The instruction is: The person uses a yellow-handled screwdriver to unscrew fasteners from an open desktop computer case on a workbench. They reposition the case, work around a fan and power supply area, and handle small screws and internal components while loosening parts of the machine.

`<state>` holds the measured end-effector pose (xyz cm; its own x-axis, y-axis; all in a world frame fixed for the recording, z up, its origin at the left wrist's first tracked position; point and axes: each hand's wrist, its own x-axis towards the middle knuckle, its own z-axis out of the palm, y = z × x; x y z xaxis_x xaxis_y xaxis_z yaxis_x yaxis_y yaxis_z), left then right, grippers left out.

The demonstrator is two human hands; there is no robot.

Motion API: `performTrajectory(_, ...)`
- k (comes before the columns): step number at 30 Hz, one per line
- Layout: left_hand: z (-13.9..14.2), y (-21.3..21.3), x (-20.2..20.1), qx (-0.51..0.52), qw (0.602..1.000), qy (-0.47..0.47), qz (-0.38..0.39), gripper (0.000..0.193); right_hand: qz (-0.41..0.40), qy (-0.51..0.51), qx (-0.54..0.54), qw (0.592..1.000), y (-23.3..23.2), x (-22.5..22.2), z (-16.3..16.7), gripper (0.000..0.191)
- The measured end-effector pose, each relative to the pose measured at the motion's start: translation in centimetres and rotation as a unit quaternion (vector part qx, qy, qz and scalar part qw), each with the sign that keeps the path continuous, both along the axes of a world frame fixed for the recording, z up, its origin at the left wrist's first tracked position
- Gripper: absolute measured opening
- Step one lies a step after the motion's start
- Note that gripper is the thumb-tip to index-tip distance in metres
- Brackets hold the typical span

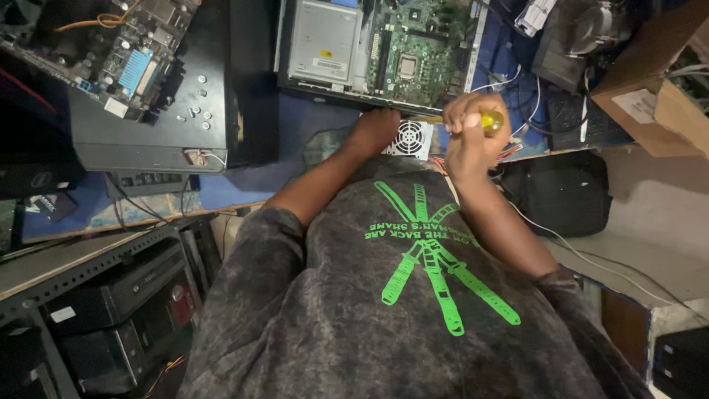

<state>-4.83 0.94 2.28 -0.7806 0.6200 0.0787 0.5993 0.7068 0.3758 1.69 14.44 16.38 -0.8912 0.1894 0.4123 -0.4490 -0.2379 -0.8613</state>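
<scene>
The right hand (473, 137) is curled into a tight fist around the yellow handle of a screwdriver (492, 121), whose rounded end pokes out beside the thumb while its shaft is hidden below the hand. The left hand (377, 127) lies just to the left, knuckles bent and fingers pressed down at the near edge of an open computer case (325, 44); whether it grips anything cannot be told, since the fingertips are out of sight. Between and just under the two hands sits a small white fan grille (410, 138), touching the left hand's side and close to the right wrist. Directly beyond the hands, inside the case, lie a grey metal drive box and a green motherboard (413, 52) with its square processor socket showing. The case rests on a blue-covered surface (303, 122). Further left stands a black case panel (148, 125) with several loose screws (193, 111) scattered on it, and another circuit board with a blue connector lies at its far corner. To the right are white cables, a cardboard box (657, 96) and a black bag (561, 192). Below on the left, a metal shelf holds stacked black machines.
</scene>
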Motion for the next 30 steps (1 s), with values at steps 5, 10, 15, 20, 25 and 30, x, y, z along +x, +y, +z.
performTrajectory(5,-0.9,0.5,0.4,-0.007,0.997,0.075,0.011,0.013,-0.014,0.012,-0.001,1.000,0.6,0.7,0.8,0.032)
performTrajectory(10,1.4,-0.8,1.1,0.104,0.991,0.061,0.063,0.017,-0.046,0.036,-0.023,0.998,2.9,2.0,1.2,0.031)
performTrajectory(15,11.0,-6.9,4.7,0.285,0.946,0.022,0.154,0.013,-0.071,0.025,-0.056,0.996,6.9,5.1,0.5,0.027)
performTrajectory(20,19.2,-16.1,8.1,0.317,0.895,0.174,0.260,0.004,-0.059,0.002,-0.095,0.994,9.6,7.3,-0.6,0.030)
performTrajectory(25,20.9,-23.5,9.7,0.254,0.849,0.212,0.412,0.007,-0.041,-0.034,-0.096,0.994,10.1,7.5,-1.7,0.032)
performTrajectory(30,19.3,-25.7,9.4,0.240,0.845,0.195,0.436,0.007,-0.018,-0.038,-0.062,0.997,9.2,6.7,-2.0,0.034)
